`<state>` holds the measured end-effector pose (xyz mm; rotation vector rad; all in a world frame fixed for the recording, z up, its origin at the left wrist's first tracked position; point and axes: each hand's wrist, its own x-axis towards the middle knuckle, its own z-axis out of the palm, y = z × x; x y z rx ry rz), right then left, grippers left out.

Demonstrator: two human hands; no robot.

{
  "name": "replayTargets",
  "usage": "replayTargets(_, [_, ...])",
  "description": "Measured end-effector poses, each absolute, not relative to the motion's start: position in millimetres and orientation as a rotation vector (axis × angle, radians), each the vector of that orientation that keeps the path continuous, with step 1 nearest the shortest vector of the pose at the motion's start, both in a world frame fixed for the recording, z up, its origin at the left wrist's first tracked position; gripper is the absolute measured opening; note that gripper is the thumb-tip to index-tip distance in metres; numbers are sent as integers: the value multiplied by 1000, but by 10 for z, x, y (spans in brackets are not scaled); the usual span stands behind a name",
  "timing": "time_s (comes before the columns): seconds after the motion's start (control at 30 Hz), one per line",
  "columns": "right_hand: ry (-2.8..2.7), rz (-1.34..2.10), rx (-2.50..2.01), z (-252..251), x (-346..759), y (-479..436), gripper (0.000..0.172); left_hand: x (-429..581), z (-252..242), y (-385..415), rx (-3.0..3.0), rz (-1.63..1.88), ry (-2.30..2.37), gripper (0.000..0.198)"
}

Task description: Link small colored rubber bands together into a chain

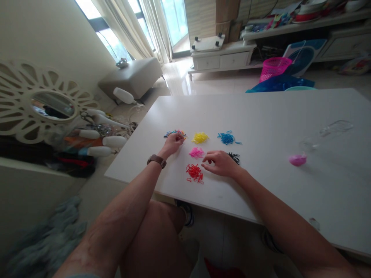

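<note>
My left hand (173,144) reaches down at a pile of mixed-colour small elastic bands (167,134), partly covering it. Its thumb and fingertips are pinched together, and whatever they hold is too small to make out. To the right of that pile lie yellow bands (200,138) and blue bands (226,138). Nearer to me are pink bands (196,153) and red bands (194,173). Beside these two piles hovers my right hand (222,163), its fingers curved and apart with nothing visible in them. Black bands (235,157) show behind it, partly hidden.
On the right of the white table (266,119) lie a transparent container (336,127) and a pink object (298,160). A small transparent piece (314,223) sits near the front edge. A pink basket (274,67) stands beyond the far edge.
</note>
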<state>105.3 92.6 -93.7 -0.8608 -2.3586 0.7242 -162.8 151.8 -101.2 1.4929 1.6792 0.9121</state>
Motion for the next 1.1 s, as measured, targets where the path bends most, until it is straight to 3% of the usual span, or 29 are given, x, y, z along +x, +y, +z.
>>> replayTargets(0.3, [-1934, 563, -1051, -1021, 1052, 1030, 13, -1238, -659, 1294, 1445, 617, 992, 23])
replayTargets(0.77, [-1880, 550, -962, -974, 1035, 991, 11, -1123, -680, 1281, 1275, 594, 945, 30])
replayTargets(1.1, [-1853, 557, -1014, -951, 1055, 985, 12, -1085, -635, 1266, 972, 622, 929, 8])
